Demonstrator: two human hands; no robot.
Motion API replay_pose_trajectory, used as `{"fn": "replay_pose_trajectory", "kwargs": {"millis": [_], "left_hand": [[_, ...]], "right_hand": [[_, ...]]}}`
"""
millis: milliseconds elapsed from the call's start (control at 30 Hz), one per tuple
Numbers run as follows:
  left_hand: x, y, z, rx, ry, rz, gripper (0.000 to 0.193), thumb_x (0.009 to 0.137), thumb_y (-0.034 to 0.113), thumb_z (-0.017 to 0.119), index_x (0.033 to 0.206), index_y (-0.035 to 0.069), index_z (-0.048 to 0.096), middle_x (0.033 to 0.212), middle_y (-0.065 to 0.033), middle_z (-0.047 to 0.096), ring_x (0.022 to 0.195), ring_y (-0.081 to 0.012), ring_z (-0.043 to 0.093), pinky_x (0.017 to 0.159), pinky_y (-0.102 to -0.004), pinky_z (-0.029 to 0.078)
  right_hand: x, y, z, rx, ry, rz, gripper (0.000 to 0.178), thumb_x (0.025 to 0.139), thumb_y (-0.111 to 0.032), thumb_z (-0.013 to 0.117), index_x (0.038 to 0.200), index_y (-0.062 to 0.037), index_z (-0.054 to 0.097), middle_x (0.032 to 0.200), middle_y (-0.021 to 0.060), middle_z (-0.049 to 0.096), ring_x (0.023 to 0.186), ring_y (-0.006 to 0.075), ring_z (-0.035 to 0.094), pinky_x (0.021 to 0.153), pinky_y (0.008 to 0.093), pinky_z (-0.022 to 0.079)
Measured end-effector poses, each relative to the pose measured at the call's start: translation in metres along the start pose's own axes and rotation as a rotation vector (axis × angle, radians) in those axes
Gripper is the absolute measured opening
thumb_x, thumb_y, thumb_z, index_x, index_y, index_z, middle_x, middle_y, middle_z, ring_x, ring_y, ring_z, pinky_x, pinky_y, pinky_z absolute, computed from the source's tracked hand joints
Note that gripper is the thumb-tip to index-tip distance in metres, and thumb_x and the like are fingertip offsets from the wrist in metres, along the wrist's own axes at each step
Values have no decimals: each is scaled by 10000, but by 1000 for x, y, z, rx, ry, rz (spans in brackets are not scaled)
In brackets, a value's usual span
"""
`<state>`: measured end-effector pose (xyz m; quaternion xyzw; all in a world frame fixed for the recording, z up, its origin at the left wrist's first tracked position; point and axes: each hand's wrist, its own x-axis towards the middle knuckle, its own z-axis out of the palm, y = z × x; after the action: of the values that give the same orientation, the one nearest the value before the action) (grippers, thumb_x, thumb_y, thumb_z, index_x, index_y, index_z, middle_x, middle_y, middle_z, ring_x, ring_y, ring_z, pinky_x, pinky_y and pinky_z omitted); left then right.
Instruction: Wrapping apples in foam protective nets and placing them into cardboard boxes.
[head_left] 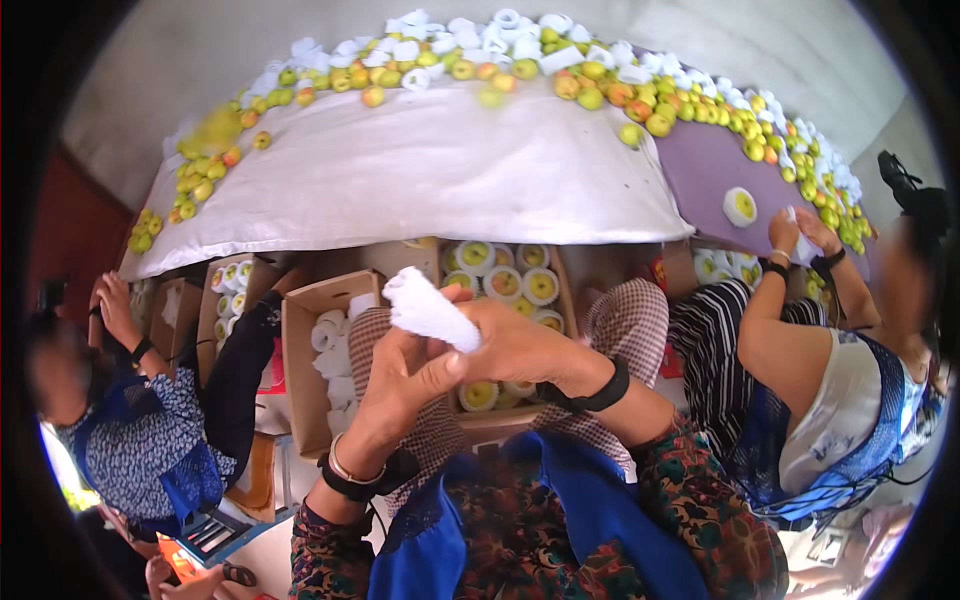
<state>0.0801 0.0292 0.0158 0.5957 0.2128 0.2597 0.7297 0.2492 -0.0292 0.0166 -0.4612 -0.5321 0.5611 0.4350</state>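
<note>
The left hand (405, 375) and right hand (515, 338) meet, fingers closed around the lower end of a white foam sleeve (432, 312), which pokes up leftward between them. Beneath I see a carton (490, 422) of sleeved apples between the person's knees, a box (298, 370) of white foam beside it, and beyond, a pale sheet (400, 180) edged with loose apples (658, 124).

We hold a crumpled white foam-net sleeve (432, 312) between our left fingers (437, 377) and right fingers (490, 330). From it, an open brown cardboard box (298, 352) lies at 8 o'clock, round yellow-green apples in white foam nets (541, 287) at 3. At 12, loose yellow-red apples (657, 124) fringe our white-cloth-covered surface (400, 180). Co-workers sit at 8 (150, 440) and 3 (825, 400).
</note>
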Motion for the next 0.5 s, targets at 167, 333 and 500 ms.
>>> {"fn": "replay_pose_trajectory", "kwargs": {"millis": [167, 333, 500], "left_hand": [[36, -12, 18, -66, 33, -28, 494, 866, 271, 732, 1222, -49, 608, 1244, -176, 600, 1121, -226, 586, 968, -379, 469], [88, -32, 15, -42, 118, -8, 273, 908, 171, 697, 1066, -48, 656, 997, -111, 696, 857, -161, 659, 794, -309, 535], [151, -44, 18, -225, 25, -92, 454, 964, 315, 628, 1212, -57, 551, 1122, -157, 639, 1010, -228, 637, 858, -363, 532]], "right_hand": [[-11, 26, -17, 78, 103, 114, 458, 772, -137, 768, 1163, -12, 564, 952, 18, 614, 838, 97, 576, 716, 263, 481], [-22, 15, -44, 130, 279, 76, 627, 843, -352, 721, 1297, 28, 514, 844, 51, 621, 668, 97, 610, 531, 216, 457], [-11, 30, -77, 96, 529, 17, 592, 939, -487, 611, 1201, 40, 544, 837, 70, 634, 705, 117, 662, 514, 211, 444]]}}
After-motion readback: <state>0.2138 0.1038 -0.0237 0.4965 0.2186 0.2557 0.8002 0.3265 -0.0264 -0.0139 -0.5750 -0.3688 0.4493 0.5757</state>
